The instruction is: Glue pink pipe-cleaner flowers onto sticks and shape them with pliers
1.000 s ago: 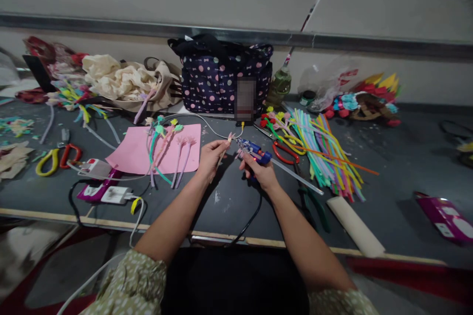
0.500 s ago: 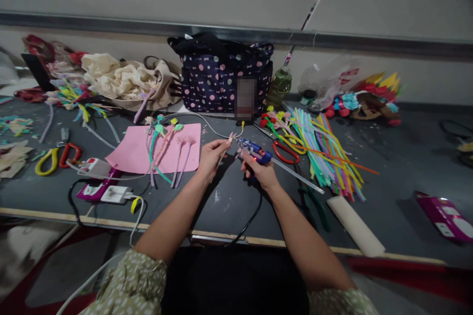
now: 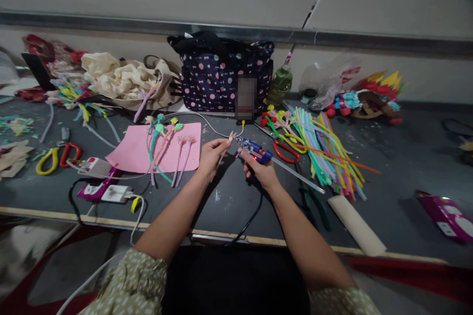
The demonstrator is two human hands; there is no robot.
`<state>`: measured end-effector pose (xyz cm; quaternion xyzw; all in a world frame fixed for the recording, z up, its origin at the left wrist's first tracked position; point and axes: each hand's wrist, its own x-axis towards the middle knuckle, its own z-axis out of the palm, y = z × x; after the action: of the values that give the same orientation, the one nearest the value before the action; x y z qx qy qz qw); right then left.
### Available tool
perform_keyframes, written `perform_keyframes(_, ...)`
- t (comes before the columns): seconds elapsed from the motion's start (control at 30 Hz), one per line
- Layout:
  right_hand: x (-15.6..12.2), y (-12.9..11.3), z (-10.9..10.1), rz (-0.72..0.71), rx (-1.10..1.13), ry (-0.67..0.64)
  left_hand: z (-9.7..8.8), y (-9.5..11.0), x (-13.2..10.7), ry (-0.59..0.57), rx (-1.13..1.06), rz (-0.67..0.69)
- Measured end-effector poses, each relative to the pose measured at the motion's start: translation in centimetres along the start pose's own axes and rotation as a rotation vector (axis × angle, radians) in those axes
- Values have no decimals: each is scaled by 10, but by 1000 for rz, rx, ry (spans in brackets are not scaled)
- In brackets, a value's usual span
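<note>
My left hand [image 3: 213, 156] pinches a small pipe-cleaner flower [image 3: 231, 138], pale with pinkish tips, its stem running down along the fingers. My right hand [image 3: 261, 170] is wrapped round a blue hot glue gun [image 3: 258, 151], a clear glue stick [image 3: 299, 176] jutting from its back end. The gun's nozzle points left and lies close by the flower; I cannot tell if they touch. A pinkish tuft shows at the right fingertips under the nozzle. Left of my hands, a pink sheet [image 3: 129, 145] bears finished-looking pipe-cleaner flowers [image 3: 181, 150] with lilac stems.
To the right lie a bundle of coloured pipe cleaners [image 3: 321, 152], red-handled scissors [image 3: 286, 152], green-handled pliers [image 3: 318, 206] and a beige roll [image 3: 356, 225]. At the back stands a dotted bag [image 3: 207, 78] beside a green bottle [image 3: 283, 81]. Power strips [image 3: 98, 188] and cables lie left.
Almost nothing differs. Both hands keep their hold on the flower and the glue gun in the same place; the view has shifted very slightly.
</note>
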<state>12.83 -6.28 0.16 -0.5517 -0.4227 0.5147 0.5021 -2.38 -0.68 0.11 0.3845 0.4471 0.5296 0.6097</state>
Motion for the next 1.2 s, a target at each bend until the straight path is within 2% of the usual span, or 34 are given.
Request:
perform_keyframes(0.63, 0, 2, 2, -3, 22, 22, 0, 0, 0, 5, 1, -13)
perform_keyframes(1.2, 2, 8, -1, -81, -27, -23, 0, 0, 0, 2, 6, -4)
